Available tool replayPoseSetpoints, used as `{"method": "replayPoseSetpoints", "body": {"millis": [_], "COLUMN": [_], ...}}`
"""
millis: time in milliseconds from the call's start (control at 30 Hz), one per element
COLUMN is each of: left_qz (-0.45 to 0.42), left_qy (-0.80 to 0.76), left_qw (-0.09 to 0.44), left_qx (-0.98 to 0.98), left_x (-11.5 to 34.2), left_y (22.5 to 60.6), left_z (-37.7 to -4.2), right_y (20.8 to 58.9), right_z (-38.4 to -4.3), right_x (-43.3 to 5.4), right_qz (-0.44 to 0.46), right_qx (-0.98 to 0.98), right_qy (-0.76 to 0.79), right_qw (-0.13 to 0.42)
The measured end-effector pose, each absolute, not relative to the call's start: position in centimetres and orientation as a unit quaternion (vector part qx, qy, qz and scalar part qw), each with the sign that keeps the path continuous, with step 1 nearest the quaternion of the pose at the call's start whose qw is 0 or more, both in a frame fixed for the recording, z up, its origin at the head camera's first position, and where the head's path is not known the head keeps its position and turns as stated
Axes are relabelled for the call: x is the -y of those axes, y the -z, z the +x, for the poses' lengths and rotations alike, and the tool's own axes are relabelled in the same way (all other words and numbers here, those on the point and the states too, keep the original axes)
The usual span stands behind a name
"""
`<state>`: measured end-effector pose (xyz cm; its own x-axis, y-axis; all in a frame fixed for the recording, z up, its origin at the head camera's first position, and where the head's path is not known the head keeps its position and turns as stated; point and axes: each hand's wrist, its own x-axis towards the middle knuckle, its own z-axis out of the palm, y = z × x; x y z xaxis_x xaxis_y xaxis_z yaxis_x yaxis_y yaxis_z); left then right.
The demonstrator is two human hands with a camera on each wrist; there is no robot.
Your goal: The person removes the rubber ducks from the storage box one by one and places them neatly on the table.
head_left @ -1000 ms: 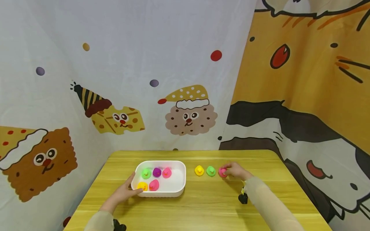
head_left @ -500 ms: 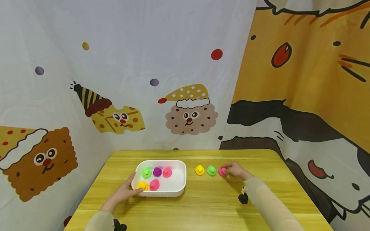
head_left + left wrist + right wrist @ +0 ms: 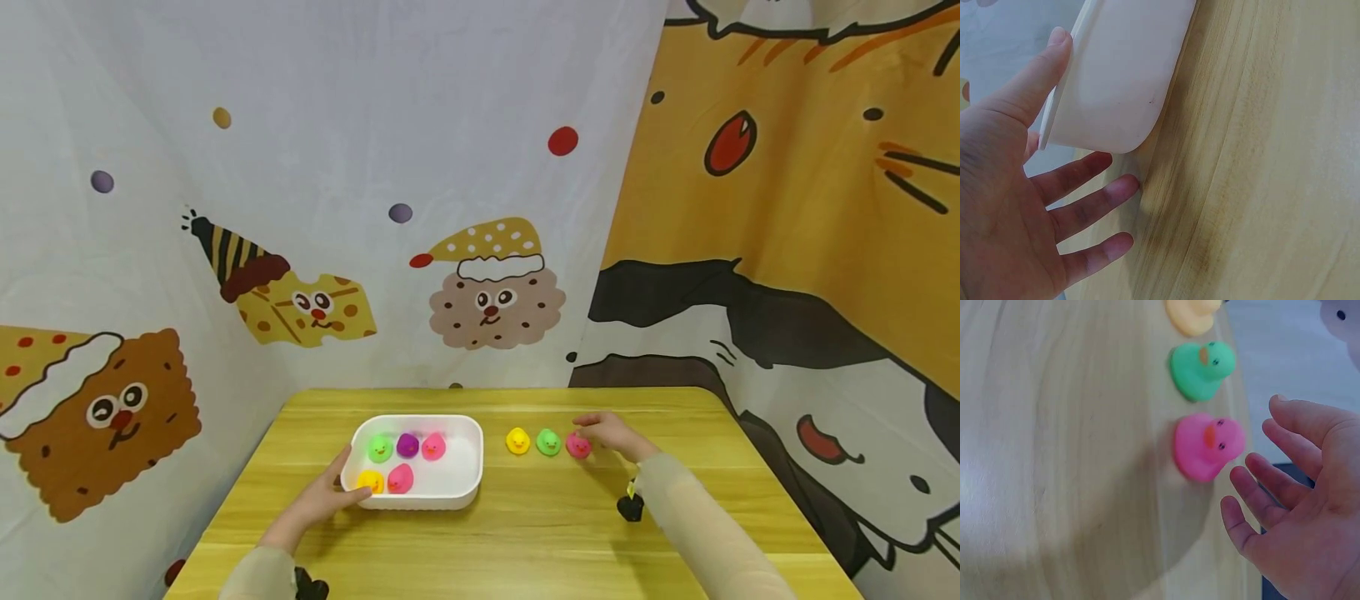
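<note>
My left hand [image 3: 318,498] holds the near left corner of a white plastic tub [image 3: 427,503]; its thumb lies over the rim and other fingers are spread beside the end wall. In the tub are a green duck [image 3: 379,449], a purple duck [image 3: 407,446], a pink duck [image 3: 433,447], a yellow duck [image 3: 370,481] and another pink duck [image 3: 401,479]. Right of the tub, a yellow duck [image 3: 517,442], a green duck [image 3: 548,442] and a dark pink duck [image 3: 578,446] stand in a row. Just beside the dark pink one, my right hand [image 3: 1310,494] holds nothing, fingers apart from it.
Under everything is a wooden table [image 3: 525,550], its far edge against a white cartoon-print curtain [image 3: 360,125]. An orange, black and white printed curtain [image 3: 735,242] hangs on the right. Both forearms wear light sleeves.
My right hand has let go of the dark pink duck and lifted slightly off it, leaving it at the row's right end. The left hand and tub have stayed put.
</note>
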<state>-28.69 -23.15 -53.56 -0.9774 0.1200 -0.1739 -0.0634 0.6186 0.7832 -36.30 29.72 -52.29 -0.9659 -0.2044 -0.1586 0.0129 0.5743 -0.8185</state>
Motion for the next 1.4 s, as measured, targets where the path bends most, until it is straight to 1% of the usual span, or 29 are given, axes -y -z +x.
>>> {"method": "replayPoseSetpoints", "body": {"millis": [233,567,700,900,1167,1400], "left_qz": [0.015,0.015,0.022,0.022,0.018,0.014], "left_qy": [-0.437,-0.43,-0.427,-0.427,-0.432,-0.437], "left_qw": [0.098,0.097,0.095,0.098,0.093,0.089], "left_qx": [-0.894,-0.897,-0.899,-0.899,-0.897,-0.895], "left_x": [23.3,23.5,23.5,23.3,23.2,23.1], "left_y": [53.4,53.2,53.4,53.7,53.6,53.7], "left_z": [-28.7,-28.8,-28.8,-28.8,-28.5,-28.4], "right_y": [50.8,48.6,48.6,48.8,48.4,48.5], "right_z": [-36.8,-37.5,-37.5,-37.3,-37.3,-37.1], "right_x": [-28.3,-25.4,-23.9,-21.1,-17.0,-14.3], "right_qz": [-0.071,-0.094,-0.101,-0.104,-0.145,-0.15], "right_qx": [-0.874,-0.873,-0.863,-0.847,-0.838,-0.839], "right_qy": [0.471,0.47,0.485,0.509,0.51,0.511], "right_qw": [0.098,0.095,0.095,0.111,0.126,0.111]}}
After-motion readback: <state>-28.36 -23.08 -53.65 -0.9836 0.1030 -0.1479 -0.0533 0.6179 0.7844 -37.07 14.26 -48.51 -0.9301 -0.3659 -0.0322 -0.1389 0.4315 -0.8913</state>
